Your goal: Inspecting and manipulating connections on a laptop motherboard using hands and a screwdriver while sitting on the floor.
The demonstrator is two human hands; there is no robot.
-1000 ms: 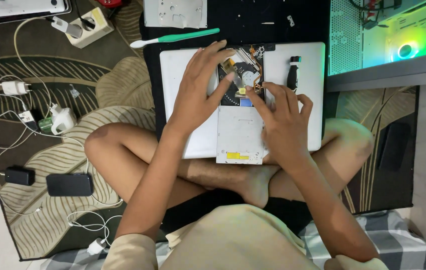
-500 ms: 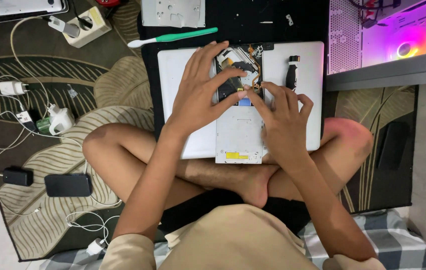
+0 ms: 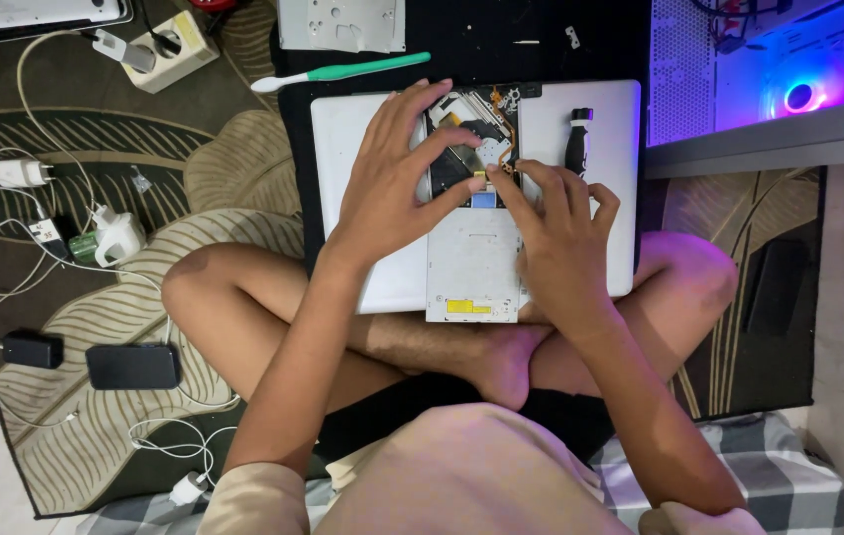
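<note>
Near, the lap: A person sits cross-legged on a leaf-patterned rug point(image 3: 95, 317), a white laptop point(image 3: 362, 129) resting closed across the knees as a work surface.
On the laptop: A slim silver optical drive point(image 3: 471, 263) lies lengthwise on the lid, its near end toward the body, its far end opened to show circuit board and an orange ribbon cable point(image 3: 511, 134).
Left hand: The left hand point(image 3: 392, 183) is spread open, palm down on the lid, fingertips pressing the left edge of the exposed mechanism; it grips nothing.
Right hand: The right hand point(image 3: 561, 233) lies over the drive's right side, fingers curled loosely, forefinger and thumb meeting at a small blue part point(image 3: 482, 198) at the board's near edge; whether they pinch it cannot be told.
Doing it well: Judged from here, the left hand should keep the casing pinned flat while the right works lightly, sparing the thin ribbon.
Right of the drive: A black-handled screwdriver point(image 3: 576, 144) lies on the lid.
Far: A green-handled toothbrush point(image 3: 342, 71) and a grey metal cover plate point(image 3: 342, 22) rest on a black mat point(image 3: 600, 50).
Far right: A computer case point(image 3: 798, 89) glows blue and violet.
Left: A dark phone point(image 3: 132, 366), chargers and white cables lie scattered.
</note>
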